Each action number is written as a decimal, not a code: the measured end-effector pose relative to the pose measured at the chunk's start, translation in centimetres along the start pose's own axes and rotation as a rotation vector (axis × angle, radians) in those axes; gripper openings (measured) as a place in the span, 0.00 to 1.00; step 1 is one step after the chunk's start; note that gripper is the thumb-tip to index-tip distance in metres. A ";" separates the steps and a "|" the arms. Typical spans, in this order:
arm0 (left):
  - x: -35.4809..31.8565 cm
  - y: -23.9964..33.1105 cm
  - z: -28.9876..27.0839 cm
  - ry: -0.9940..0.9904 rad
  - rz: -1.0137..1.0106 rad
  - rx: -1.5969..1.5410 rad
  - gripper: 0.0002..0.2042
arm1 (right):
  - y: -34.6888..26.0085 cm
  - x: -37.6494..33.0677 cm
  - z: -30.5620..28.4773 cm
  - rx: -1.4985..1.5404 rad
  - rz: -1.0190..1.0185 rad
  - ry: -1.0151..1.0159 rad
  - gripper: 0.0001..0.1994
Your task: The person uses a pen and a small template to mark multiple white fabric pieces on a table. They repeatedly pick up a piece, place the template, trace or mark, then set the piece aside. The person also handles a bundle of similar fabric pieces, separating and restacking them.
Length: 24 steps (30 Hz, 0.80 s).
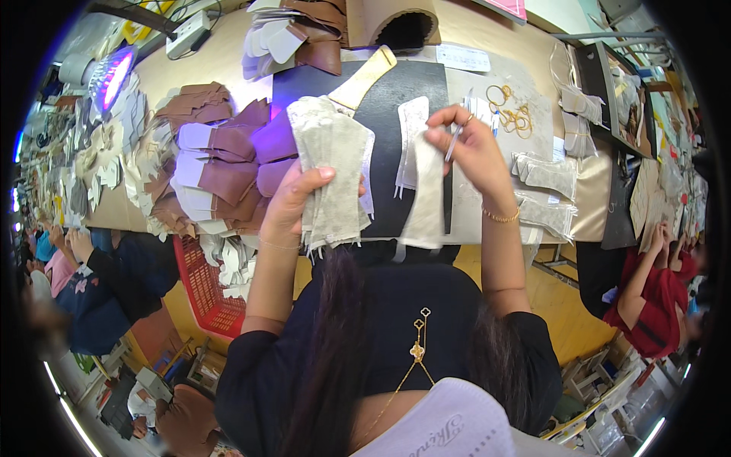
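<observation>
My left hand is closed around a fanned stack of pale grey fabric pieces, its thumb pressed on top. In my right hand, thumb and fingertips pinch the upper end of a single cream fabric piece, which hangs down, slightly blurred. A slim pen-like tool also sits between the right fingers. Beyond the hands lies a black mat, with a few white cut pieces on it near the right hand. A yellowish waisted template rests behind the stack.
Brown leather pieces with white ends pile up at left, near a lit lamp. Rubber bands and bundled grey pieces lie at right. A red basket stands below the table's left side. Co-workers sit on both sides.
</observation>
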<state>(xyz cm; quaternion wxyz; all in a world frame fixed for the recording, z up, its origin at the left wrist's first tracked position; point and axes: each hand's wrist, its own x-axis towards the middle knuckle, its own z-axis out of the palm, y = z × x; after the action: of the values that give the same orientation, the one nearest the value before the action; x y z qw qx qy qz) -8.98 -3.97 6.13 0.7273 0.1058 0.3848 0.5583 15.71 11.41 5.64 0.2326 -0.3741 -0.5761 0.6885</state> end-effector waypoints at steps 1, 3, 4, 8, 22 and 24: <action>0.1 -0.1 0.1 -0.010 0.007 0.019 0.28 | -0.1 1.1 -0.5 -0.128 -0.036 0.036 0.09; 0.2 -0.4 0.4 -0.012 0.014 0.045 0.30 | -0.2 3.3 -0.8 -0.385 -0.062 0.079 0.11; 0.2 -0.6 0.6 0.002 0.021 0.051 0.30 | -0.2 4.1 -0.6 -0.635 -0.067 0.127 0.13; 0.2 -1.0 1.2 0.029 0.067 0.103 0.33 | -0.8 3.3 2.1 -0.541 -0.500 0.072 0.16; -0.3 -1.0 1.6 -0.064 0.147 0.233 0.36 | -3.9 -2.7 6.2 -0.639 -0.791 0.006 0.16; -0.4 -1.2 1.8 -0.061 0.162 0.221 0.37 | -3.9 -3.0 6.2 -0.667 -0.830 0.002 0.16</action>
<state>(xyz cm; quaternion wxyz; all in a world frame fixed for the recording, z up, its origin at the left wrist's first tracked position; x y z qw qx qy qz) -6.93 -4.31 6.80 0.6752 0.2329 0.4117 0.5661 12.27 6.23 10.53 0.3542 -0.1689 -0.8632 0.3177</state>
